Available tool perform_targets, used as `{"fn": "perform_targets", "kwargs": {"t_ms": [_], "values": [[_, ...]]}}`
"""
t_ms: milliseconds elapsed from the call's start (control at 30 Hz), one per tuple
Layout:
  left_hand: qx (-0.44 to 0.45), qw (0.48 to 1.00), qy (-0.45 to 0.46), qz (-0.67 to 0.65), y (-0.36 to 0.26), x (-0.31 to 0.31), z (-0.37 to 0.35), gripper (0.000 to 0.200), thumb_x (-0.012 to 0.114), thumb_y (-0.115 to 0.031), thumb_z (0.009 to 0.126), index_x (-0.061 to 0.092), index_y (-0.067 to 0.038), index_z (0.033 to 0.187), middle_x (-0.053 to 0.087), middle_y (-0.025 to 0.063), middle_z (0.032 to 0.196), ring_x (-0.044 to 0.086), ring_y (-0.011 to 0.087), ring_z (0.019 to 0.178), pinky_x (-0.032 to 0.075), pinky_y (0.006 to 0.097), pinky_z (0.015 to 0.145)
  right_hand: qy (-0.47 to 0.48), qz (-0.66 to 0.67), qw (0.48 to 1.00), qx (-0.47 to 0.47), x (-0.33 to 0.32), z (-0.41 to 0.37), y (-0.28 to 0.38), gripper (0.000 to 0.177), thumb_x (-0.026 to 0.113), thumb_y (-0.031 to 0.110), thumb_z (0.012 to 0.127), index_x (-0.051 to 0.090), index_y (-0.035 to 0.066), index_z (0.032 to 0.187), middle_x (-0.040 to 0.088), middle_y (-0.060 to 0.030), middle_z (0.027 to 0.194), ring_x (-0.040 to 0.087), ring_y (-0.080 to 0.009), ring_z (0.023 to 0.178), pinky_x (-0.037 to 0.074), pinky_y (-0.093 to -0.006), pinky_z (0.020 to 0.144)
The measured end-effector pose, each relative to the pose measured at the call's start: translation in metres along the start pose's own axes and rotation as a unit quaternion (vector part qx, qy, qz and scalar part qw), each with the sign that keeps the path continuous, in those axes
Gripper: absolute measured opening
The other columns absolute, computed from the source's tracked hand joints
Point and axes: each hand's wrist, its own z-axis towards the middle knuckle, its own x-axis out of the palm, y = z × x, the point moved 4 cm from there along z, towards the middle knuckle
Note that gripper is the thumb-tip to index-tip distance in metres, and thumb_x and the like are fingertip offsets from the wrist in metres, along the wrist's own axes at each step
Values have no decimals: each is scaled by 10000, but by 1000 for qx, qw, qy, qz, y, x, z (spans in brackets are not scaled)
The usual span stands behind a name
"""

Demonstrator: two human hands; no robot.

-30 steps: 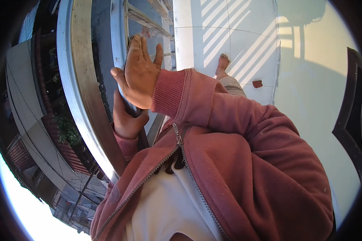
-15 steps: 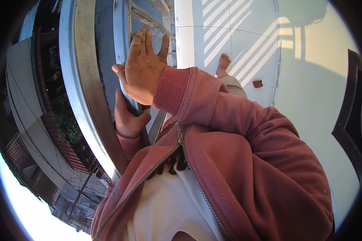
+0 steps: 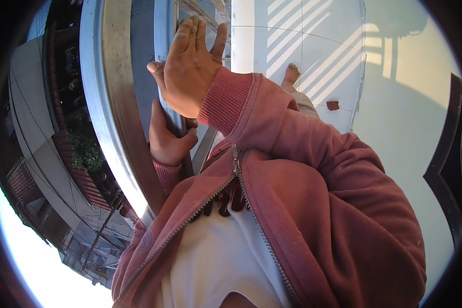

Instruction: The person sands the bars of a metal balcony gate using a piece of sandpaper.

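Note:
My right hand [image 3: 190, 69] lies back up over a long, pale bluish bar [image 3: 162, 38] that looks like metal. Its fingers are stretched out, with the thumb apart on the left side. Whether the palm presses on the bar is hidden. Closer to my body, my left hand [image 3: 172, 138] is closed round the same bar, with its thumb to the right and its fingers to the left. Part of the grip is hidden by my right hand and sleeve.
A thick shiny rail [image 3: 108, 102] runs along the left, with roofs and a leafy plant [image 3: 87, 151] beyond and below. Ladder-like crosspieces [image 3: 195, 9] are at the top. My bare foot [image 3: 291, 74] stands on pale tiles near a small reddish-brown piece [image 3: 333, 105].
My right hand has shifted up along the bar, away from my body, still flat. My left hand keeps its hold. The whole view has swung slightly.

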Motion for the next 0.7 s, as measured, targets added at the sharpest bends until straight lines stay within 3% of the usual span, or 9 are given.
{"fn": "perform_targets", "kwargs": {"t_ms": [67,100,233,300,367,467,567,633,700], "values": [[-123,936,-86,-318,6,4,11,415,562,-30,761,376,7,1131,556,107,987,583,155,852,485,276,723,15,20,999,20,-1,-30,16,790,556,365,821,228,-239,1210,339,-402,1241,326,-460,1234,60,-628,1015],[-261,730,-128,-618,20,17,13,525,609,5,655,371,11,1123,573,107,931,603,152,776,498,277,683,12,13,1000,15,-2,-31,15,771,540,366,837,235,-238,1205,349,-400,1233,346,-455,1221,84,-633,1008],[-40,998,12,-38,17,-2,-5,392,566,-29,816,367,10,1151,540,111,1064,565,167,946,479,276,770,12,10,1000,17,-1,11,-9,835,606,366,788,221,-237,1218,345,-404,1237,333,-459,1234,80,-632,1013],[-62,997,24,-29,3,1,1,390,561,-23,818,363,13,1152,539,118,1062,566,170,945,475,293,797,18,50,998,31,9,-4,-2,793,597,355,796,246,-233,1197,351,-394,1235,332,-464,1231,82,-634,1011],[-272,696,-107,-656,7,18,15,539,593,39,652,353,24,1134,577,126,920,609,154,773,500,317,761,3,35,999,13,-1,-30,14,711,548,340,835,272,-229,1159,354,-392,1222,346,-468,1214,121,-643,996],[-135,942,-35,-306,26,-1,5,409,504,-180,811,393,29,1144,567,128,987,575,175,898,462,331,852,-10,30,999,14,-1,0,-2,730,567,329,821,256,-234,1167,344,-395,1229,340,-469,1219,117,-643,997],[-42,997,55,34,15,0,1,392,407,-305,932,415,19,1152,535,119,1082,535,189,1010,427,335,908,-30,66,997,22,7,15,-6,783,608,319,790,234,-238,1192,356,-390,1228,353,-469,1213,81,-638,1008],[-244,729,-103,-631,26,14,12,499,597,-48,701,373,27,1140,553,110,972,601,173,823,472,347,842,-33,62,997,22,3,28,-7,775,587,312,795,223,-234,1207,345,-390,1243,344,-458,1225,69,-636,1011],[-153,881,-54,-445,26,5,15,442,537,-146,778,382,22,1156,540,116,1029,574,188,894,450,352,874,-30,59,997,28,0,33,-11,768,566,306,799,213,-229,1223,335,-390,1258,336,-446,1238,57,-634,1015]]}}
